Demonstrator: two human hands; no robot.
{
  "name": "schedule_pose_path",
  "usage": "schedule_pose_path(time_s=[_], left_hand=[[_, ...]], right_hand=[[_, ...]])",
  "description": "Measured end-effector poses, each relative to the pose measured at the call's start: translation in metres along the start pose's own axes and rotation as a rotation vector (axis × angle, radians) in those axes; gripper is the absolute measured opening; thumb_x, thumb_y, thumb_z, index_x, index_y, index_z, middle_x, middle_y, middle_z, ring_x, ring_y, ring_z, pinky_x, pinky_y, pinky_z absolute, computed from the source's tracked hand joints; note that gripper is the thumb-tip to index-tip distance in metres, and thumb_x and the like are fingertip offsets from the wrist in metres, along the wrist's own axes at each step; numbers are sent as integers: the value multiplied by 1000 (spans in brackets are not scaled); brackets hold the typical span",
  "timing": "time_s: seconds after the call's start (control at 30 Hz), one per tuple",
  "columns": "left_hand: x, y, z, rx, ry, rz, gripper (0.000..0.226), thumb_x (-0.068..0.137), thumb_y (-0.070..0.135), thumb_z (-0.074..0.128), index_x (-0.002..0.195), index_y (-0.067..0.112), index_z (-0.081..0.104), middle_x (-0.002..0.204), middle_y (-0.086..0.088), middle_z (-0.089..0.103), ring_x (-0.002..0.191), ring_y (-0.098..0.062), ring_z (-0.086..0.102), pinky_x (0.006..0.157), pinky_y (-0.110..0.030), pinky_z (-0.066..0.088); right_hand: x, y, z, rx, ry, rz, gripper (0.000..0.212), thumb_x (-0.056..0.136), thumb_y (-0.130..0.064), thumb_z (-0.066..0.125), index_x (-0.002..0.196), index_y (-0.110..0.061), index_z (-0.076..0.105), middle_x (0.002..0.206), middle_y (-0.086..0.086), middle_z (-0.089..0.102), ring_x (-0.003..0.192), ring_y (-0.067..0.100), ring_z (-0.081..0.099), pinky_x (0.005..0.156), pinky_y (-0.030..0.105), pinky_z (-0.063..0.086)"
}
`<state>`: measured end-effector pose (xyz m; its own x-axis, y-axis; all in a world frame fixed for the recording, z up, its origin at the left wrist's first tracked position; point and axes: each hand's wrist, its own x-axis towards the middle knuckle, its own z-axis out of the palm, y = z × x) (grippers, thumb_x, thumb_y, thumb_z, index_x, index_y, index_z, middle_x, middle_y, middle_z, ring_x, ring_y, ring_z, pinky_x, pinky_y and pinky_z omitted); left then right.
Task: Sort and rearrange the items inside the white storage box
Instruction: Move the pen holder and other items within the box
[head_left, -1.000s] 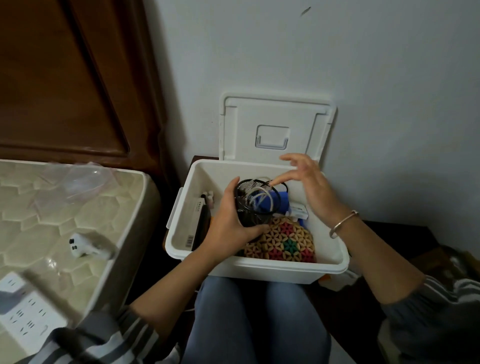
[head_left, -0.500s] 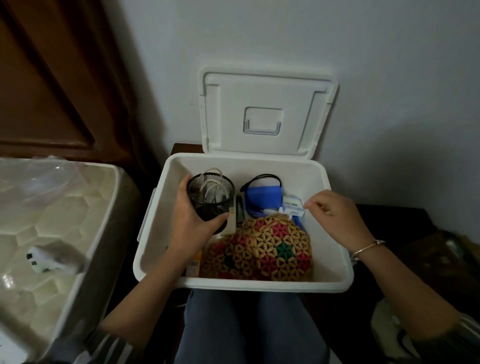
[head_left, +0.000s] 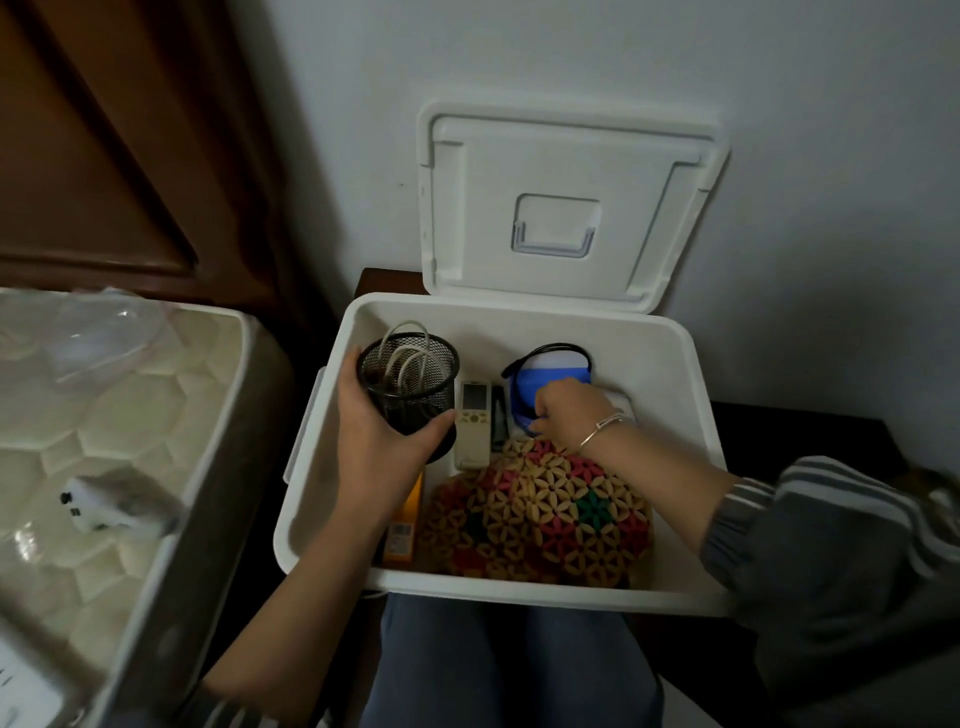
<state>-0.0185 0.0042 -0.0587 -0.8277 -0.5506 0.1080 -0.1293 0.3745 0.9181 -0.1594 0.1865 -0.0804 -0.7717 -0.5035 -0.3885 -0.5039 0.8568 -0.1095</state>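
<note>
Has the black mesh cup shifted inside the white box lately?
Yes. The black mesh cup, gripped by the left hand, went from the middle of the white box toward its far-left corner.

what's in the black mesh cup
Loops of white cable stand in the black mesh cup gripped by the left hand. Anything below them is lost in shadow.

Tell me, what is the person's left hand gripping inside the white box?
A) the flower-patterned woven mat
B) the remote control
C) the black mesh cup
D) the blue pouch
C: the left hand wraps round the black mesh cup, which holds white cables, at the left of the white box.
</note>
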Motion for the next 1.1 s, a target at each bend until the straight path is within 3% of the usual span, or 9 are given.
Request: schedule_pose_path(time_s=[0.1, 0.2, 0.37, 0.53, 0.73, 0.83, 0.9, 0.97, 1.1], left_hand=[[1, 1, 0, 0, 12, -1, 109, 62, 27, 88, 147, 31, 19, 145, 3, 39, 130, -6, 38, 106, -21, 33], [1, 0, 0, -13, 18, -25, 110, 62, 27, 88, 147, 31, 18, 143, 7, 38, 127, 1, 37, 100, -11, 30], [1, 0, 0, -15, 11, -28, 110, 63, 25, 88, 148, 26, 19, 144, 3, 39, 131, -6, 38, 107, -21, 32], [2, 0, -1, -24, 16, -37, 109, 63, 27, 88, 148, 29, 19, 144, 4, 39, 130, -5, 39, 105, -19, 32], [3, 0, -2, -28, 18, -35, 108, 63, 25, 88, 147, 28, 20, 143, 3, 40, 131, -8, 40, 107, -23, 35], [3, 0, -2, -35, 18, -31, 107, 63, 25, 88, 147, 29, 21, 142, 5, 40, 129, -5, 39, 105, -21, 34], [3, 1, -2, -42, 14, -34, 108, 63, 25, 88, 147, 29, 20, 143, 6, 39, 128, -3, 38, 106, -22, 33], [4, 1, -1, -48, 12, -32, 108, 63, 26, 88, 147, 30, 19, 143, 6, 39, 128, -3, 38, 106, -21, 33], [4, 0, -1, -82, 16, -27, 107, 62, 27, 88, 145, 34, 20, 139, 12, 39, 127, -2, 39, 100, -14, 32]], right_hand=[[8, -4, 16, -88, 14, 37, 26, 93, -29, 53, 98, -4, 61, 99, 12, 64, 91, 29, 62, 64, 30, 43], [13, -4, 24, -72, 39, 79, 28, 92, -30, 55, 96, -4, 62, 100, 12, 65, 90, 28, 63, 64, 31, 44], [15, 1, 24, -74, 45, 33, 24, 92, -28, 55, 90, -6, 63, 96, 12, 66, 87, 26, 63, 62, 29, 44], [11, 10, 22, -139, 82, -11, 28, 91, -36, 53, 75, -13, 50, 87, 10, 66, 81, 25, 63, 58, 27, 39], [11, 12, 27, -114, 54, 19, 27, 91, -32, 55, 85, -7, 64, 89, 9, 67, 82, 24, 63, 60, 29, 43], [7, 17, 20, -4, 35, 38, 20, 90, -23, 54, 89, -9, 69, 93, 8, 70, 84, 23, 63, 70, 32, 51], [-1, 28, 10, 90, 89, 82, 20, 89, -22, 57, 95, -7, 69, 96, 11, 69, 89, 26, 63, 79, 35, 51], [-16, 38, 3, 143, 139, 145, 19, 88, -20, 59, 95, -4, 67, 93, 14, 67, 89, 28, 63, 76, 32, 48], [-49, 40, 12, 201, -56, 219, 22, 93, -24, 52, 104, -10, 64, 100, 9, 66, 84, 20, 59, 69, 26, 42]])
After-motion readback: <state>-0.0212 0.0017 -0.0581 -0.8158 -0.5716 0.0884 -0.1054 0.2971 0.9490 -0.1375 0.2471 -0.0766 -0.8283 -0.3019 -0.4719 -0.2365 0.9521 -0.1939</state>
